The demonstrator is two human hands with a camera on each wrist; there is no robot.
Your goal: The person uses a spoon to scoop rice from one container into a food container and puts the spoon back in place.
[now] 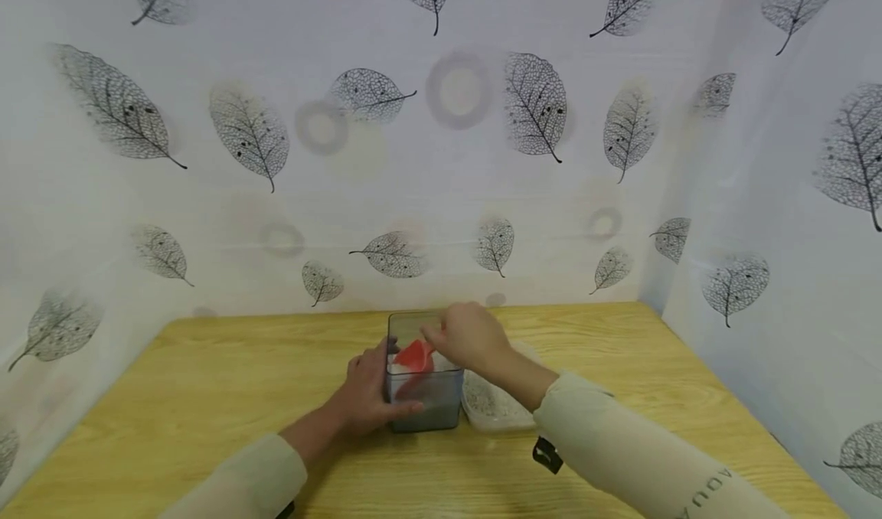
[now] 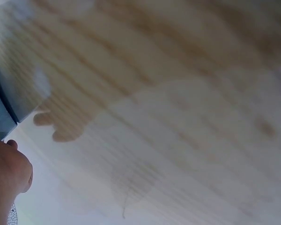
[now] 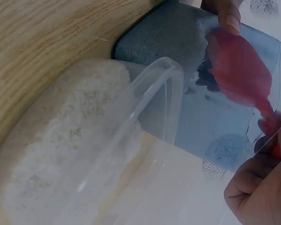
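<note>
A see-through grey-blue container [image 1: 427, 416] stands upright on the table with pale grains inside. My left hand [image 1: 368, 393] holds its left side, the thumb lying across the front wall and the fingers toward the back. By its handle, my right hand [image 1: 472, 339] grips a red scoop [image 1: 416, 357], whose bowl tilts down inside the container. In the right wrist view the scoop [image 3: 241, 68] shows through the clear wall, and my right hand [image 3: 262, 183] is at the rim. The left wrist view catches only part of my left hand [image 2: 9, 168] beside a container corner.
Just right of the container sits a clear plastic tub [image 1: 492, 408] of white rice [image 3: 79, 136], partly hidden under my right forearm. The wood-grain table [image 1: 241, 381] ends at a white leaf-patterned backdrop [image 1: 441, 182], which also rises along both sides.
</note>
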